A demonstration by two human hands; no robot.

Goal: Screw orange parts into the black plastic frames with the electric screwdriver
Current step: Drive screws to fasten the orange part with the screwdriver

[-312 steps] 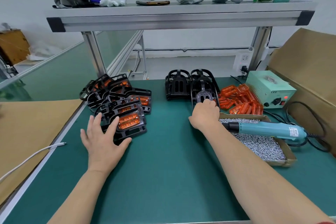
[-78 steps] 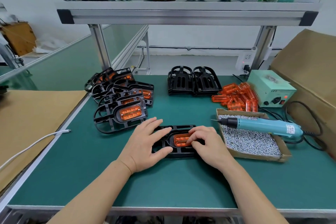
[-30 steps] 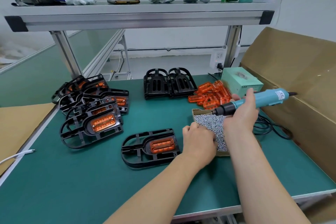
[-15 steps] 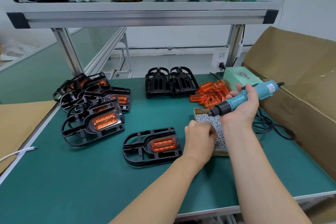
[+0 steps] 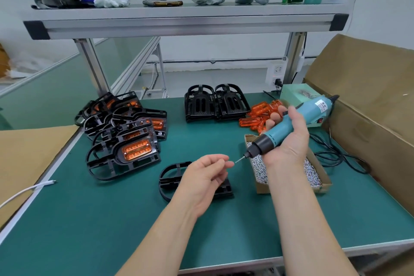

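Note:
My right hand (image 5: 285, 143) grips the teal electric screwdriver (image 5: 291, 126), tilted with its bit pointing down-left. My left hand (image 5: 205, 177) hovers palm up over the black frame (image 5: 170, 182) on the mat, its thumb and fingertips pinched together just off the bit tip. A screw between them is too small to make out. The hand hides the frame's orange insert. Loose orange parts (image 5: 257, 116) lie at the back right, beside two stacks of bare black frames (image 5: 215, 103).
A cardboard tray of screws (image 5: 291, 170) sits under my right wrist. Finished frames with orange inserts (image 5: 125, 127) are heaped at the left. A green power unit (image 5: 293, 94), its black cable (image 5: 336, 154) and a large cardboard box (image 5: 369, 107) stand on the right.
My left hand has left the screw tray and risen over the black frame, fingers pinched near the bit. My right hand has tipped the screwdriver further down toward it.

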